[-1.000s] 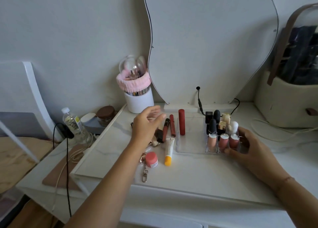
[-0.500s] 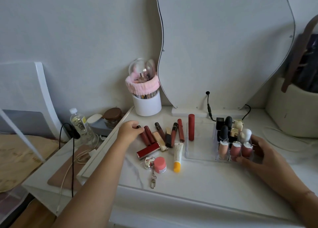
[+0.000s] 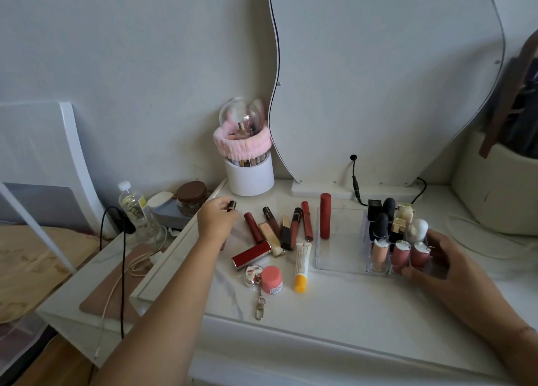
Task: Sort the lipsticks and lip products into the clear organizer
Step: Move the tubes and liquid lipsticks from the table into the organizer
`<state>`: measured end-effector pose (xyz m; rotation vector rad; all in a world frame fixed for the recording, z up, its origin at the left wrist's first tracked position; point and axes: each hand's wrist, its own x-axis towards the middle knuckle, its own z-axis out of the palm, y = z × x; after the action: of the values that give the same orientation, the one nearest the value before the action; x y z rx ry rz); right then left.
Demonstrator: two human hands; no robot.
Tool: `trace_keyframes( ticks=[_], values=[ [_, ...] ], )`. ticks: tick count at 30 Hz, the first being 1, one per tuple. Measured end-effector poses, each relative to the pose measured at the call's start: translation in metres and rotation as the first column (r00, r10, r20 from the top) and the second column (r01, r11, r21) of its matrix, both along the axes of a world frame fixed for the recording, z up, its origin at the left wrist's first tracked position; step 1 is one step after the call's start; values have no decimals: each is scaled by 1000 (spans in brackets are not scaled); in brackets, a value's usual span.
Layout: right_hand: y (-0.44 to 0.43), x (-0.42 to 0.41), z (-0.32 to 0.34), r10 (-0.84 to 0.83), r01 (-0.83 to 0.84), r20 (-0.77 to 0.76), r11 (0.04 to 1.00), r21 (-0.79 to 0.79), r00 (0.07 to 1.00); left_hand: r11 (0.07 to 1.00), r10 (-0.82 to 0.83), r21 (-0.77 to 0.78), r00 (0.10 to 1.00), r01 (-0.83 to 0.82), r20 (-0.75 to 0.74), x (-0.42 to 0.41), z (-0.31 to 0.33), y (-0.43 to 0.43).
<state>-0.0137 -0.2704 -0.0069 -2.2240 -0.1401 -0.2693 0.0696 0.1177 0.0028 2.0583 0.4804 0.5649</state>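
Head view, 1 frame. Left hand (image 3: 218, 221) is over the table's (image 3: 320, 307) back-left edge, fingers and thumb curled, pinching a dark-capped tube (image 3: 232, 205). Only the cap end shows; the hand hides the rest.

Right hand (image 3: 448, 259) grips the clear organizer (image 3: 339, 264) at its right front corner, thumb on the front wall, fingers wrapped round the right side. The organizer sits on the table right of centre, in front of the mirror (image 3: 378, 79).

Its right-hand cells are filled: 3 pink glosses (image 3: 401, 256) stand upright in the front row, with black and gold-cased lipsticks (image 3: 382, 225) behind them. A red lipstick (image 3: 325, 215) stands upright at the organizer's left wall; inside or outside it, cannot tell.

Loose on the table between the hands:
- 6 tubes (image 3: 295, 225) lying fanned, touching or nearly so
- a red square-cased lipstick (image 3: 251, 254) in front of them
- a white tube with yellow cap (image 3: 302, 266)
- a pink jar (image 3: 272, 279) just beside a keychain (image 3: 254, 275)
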Motion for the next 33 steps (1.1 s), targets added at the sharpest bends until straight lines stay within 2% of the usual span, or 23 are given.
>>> trace_keyframes(
  ticks=[5, 8, 10, 13, 17, 25, 33],
  values=[
    [-1, 1, -2, 4, -4, -5, 1000, 18, 1000, 993, -62, -77, 954, 88, 294, -20, 49, -24],
    [-2, 2, -3, 6, -6, -4, 1000, 26, 1000, 951, -186, -142, 876, 274, 445, -31, 83, -57],
    [-1, 1, -1, 9, -9, 3, 1000, 28, 1000, 890, -315, -147, 816, 431, 485, -38, 98, -85],
    [1, -2, 2, 4, -5, 16, 999, 35, 1000, 821, -447, -120, 759, 558, 474, -42, 103, -125],
    [0, -3, 2, 16, -17, 23, 999, 51, 1000, 791, -538, -53, 734, 610, 414, -33, 98, -158],
    [-2, -1, 0, 25, -27, 22, 996, 85, 999, 845, -527, 39, 820, 533, 223, -9, 65, -159],
    [-3, 1, -2, 20, -22, 34, 998, 63, 999, 829, -555, 56, 809, 556, 194, -9, 53, -151]
  ],
)
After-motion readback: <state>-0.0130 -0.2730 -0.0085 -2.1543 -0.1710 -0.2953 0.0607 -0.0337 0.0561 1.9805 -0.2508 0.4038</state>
